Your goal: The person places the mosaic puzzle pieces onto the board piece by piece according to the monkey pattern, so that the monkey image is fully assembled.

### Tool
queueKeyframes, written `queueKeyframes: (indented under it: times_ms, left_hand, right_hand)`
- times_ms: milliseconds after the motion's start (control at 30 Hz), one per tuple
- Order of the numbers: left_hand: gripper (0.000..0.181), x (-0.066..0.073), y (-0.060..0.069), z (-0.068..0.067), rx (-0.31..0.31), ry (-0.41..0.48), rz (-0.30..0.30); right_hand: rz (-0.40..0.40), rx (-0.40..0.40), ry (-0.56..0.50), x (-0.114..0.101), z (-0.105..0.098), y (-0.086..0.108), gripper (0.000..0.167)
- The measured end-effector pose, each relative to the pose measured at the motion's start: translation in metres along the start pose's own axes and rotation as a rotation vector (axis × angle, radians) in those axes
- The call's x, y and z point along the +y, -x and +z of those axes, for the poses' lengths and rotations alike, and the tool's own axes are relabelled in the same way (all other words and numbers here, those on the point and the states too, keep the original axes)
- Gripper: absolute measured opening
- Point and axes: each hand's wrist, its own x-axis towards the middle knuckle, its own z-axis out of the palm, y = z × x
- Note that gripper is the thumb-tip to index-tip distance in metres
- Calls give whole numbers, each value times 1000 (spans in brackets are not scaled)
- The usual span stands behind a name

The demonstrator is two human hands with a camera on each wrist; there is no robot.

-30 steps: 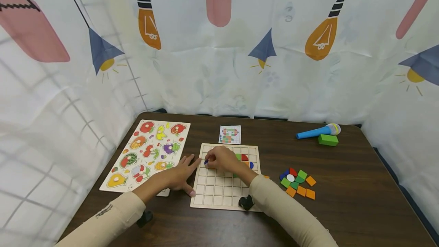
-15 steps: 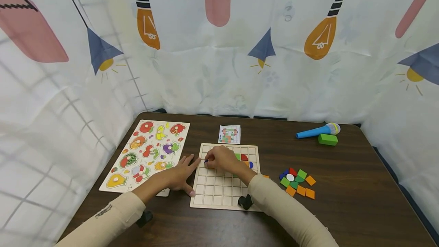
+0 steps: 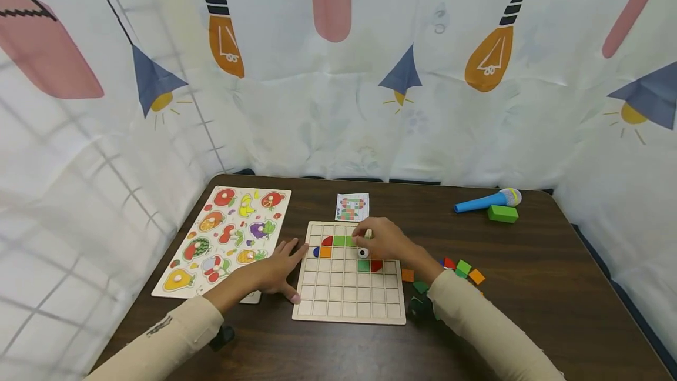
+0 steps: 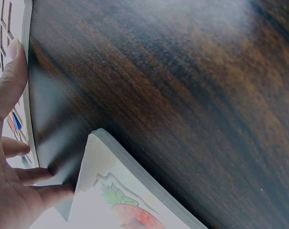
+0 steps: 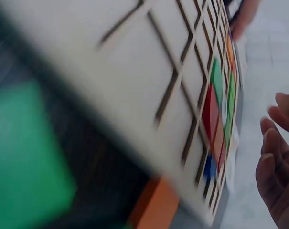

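Left hand (image 3: 277, 269) spread, thumb on left edge of grid board (image 3: 335, 296); steady pressure there advisable. Right hand (image 3: 388, 240) over far rows, fingers bent beside green tiles (image 3: 339, 241); cannot tell whether it pinches anything. Best, I judge: seat each one flat, square, neighbours undisturbed

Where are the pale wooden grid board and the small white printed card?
Pale wooden grid board (image 3: 349, 278), head view: bare cell near its middle.
Small white printed card (image 3: 352, 207), head view: middle of its face.
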Motion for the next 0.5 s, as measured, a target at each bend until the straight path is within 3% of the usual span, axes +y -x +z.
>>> queueKeyframes:
  times_ms: [267, 500]
  left_hand:
    - [114, 0, -1, 0, -8, 5, 0]
    - [113, -2, -2, 0, -1, 6, 15]
  right_hand:
    - [82, -68, -29, 47, -43, 57, 22]
    - [128, -46, 28, 85, -69, 104, 18]
